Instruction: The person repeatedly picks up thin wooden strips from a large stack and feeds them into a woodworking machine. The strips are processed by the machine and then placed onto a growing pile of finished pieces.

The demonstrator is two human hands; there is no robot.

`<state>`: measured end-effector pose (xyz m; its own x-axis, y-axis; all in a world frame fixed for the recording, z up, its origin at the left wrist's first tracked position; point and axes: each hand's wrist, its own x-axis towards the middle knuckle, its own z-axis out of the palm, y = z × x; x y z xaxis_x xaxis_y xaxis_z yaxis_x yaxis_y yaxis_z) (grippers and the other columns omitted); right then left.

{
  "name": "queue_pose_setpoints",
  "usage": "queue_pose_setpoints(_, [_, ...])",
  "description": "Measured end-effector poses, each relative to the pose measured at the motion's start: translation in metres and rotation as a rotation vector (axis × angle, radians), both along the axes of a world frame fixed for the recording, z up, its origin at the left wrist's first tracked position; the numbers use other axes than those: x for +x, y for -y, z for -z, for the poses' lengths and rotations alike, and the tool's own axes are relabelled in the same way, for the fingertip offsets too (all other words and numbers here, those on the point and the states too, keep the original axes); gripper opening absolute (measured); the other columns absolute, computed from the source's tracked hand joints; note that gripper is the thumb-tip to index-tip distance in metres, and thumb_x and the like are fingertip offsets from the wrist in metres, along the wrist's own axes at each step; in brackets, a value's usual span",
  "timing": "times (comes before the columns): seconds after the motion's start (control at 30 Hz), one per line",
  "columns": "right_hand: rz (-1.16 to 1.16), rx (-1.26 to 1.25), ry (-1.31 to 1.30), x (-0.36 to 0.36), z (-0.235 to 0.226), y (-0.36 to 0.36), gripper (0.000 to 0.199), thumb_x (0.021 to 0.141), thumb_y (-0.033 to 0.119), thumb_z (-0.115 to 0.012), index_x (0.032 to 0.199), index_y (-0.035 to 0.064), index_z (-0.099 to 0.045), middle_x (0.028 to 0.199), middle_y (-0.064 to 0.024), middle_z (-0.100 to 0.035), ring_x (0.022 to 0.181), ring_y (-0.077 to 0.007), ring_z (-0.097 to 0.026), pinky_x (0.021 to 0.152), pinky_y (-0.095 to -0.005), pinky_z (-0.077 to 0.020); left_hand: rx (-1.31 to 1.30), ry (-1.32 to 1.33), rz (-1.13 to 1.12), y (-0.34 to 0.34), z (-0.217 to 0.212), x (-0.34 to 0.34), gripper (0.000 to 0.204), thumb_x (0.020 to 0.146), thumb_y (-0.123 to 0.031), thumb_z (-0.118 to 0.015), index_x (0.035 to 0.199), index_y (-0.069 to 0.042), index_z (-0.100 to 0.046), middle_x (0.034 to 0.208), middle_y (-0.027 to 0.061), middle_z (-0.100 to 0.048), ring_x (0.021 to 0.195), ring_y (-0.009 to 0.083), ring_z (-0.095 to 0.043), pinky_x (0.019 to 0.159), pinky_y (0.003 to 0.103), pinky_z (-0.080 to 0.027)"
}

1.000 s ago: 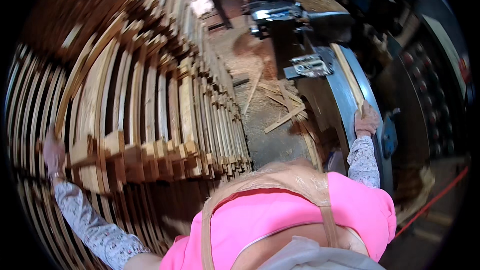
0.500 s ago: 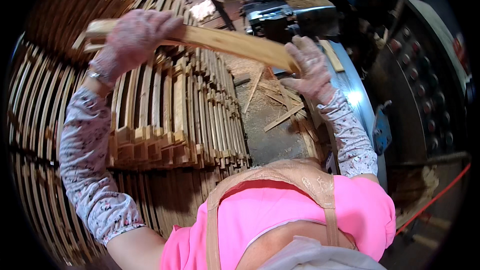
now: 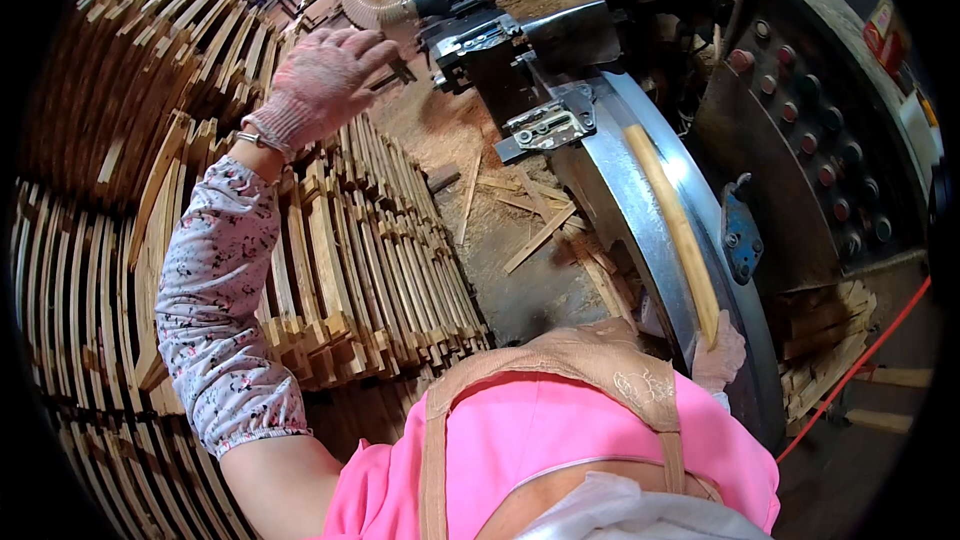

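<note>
Head cam: the wood strip (image 3: 668,225) is lying lengthwise on the shiny metal table (image 3: 703,202), with the right hand (image 3: 718,355) at its near end, touching it. Honestly can't tell if that hand's really gripping or just resting against it. Left hand (image 3: 328,80) is up in the air, fingers spread, over by the board stack (image 3: 365,240). There's a blue bracket (image 3: 741,237) just right of the strip, button panel (image 3: 812,145) further over.
</note>
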<state>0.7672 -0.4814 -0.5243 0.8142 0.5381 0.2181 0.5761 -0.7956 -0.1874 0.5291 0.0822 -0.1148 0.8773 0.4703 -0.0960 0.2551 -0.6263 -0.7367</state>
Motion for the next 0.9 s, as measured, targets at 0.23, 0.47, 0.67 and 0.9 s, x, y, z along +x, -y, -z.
queue_pose_setpoints(0.23, [0.016,0.128,0.126,0.081,0.036,-0.209,0.062,0.099,0.043,-0.065,0.152,0.0135,-0.05,0.131,-0.0152,-0.067,0.116,-0.0376,-0.063,0.098,-0.0493,-0.0513,-0.035,0.138,-0.24,-0.028,-0.031,-0.067,0.069,0.093,-0.028,-0.07,0.157,-0.02,-0.045,0.15,0.0074,-0.056,0.136,0.0288,-0.055,0.115,0.043,-0.046])
queue_pose_setpoints(0.47, [-0.028,-0.039,-0.042,0.126,0.026,-0.36,0.067,0.102,0.054,-0.058,0.161,0.0314,-0.036,0.126,-0.014,-0.067,0.112,-0.037,-0.065,0.093,-0.0495,-0.0553,0.169,0.498,-0.527,-0.079,-0.069,-0.118,0.078,0.091,-0.034,-0.077,0.159,-0.025,-0.04,0.149,0.0115,-0.059,0.136,0.0313,-0.058,0.111,0.043,-0.051])
queue_pose_setpoints(0.67, [-0.051,-0.025,0.032,0.066,0.023,-0.176,0.058,0.095,0.044,-0.068,0.148,0.0241,-0.055,0.115,-0.0148,-0.068,0.105,-0.0379,-0.065,0.089,-0.0519,-0.0532,0.138,0.654,-0.849,-0.142,-0.08,-0.228,0.061,0.092,-0.033,-0.072,0.147,-0.015,-0.053,0.131,0.0208,-0.07,0.123,0.0404,-0.065,0.103,0.051,-0.054])
queue_pose_setpoints(0.9, [-0.025,-0.012,-0.008,0.017,0.001,-0.007,0.051,0.088,0.029,-0.075,0.137,0.0168,-0.065,0.121,-0.0135,-0.068,0.112,-0.0382,-0.062,0.094,-0.051,-0.0513,0.104,0.668,-0.857,-0.178,-0.062,-0.236,0.04,0.096,-0.039,-0.068,0.127,-0.013,-0.069,0.129,0.0158,-0.071,0.122,0.0366,-0.067,0.102,0.047,-0.054])
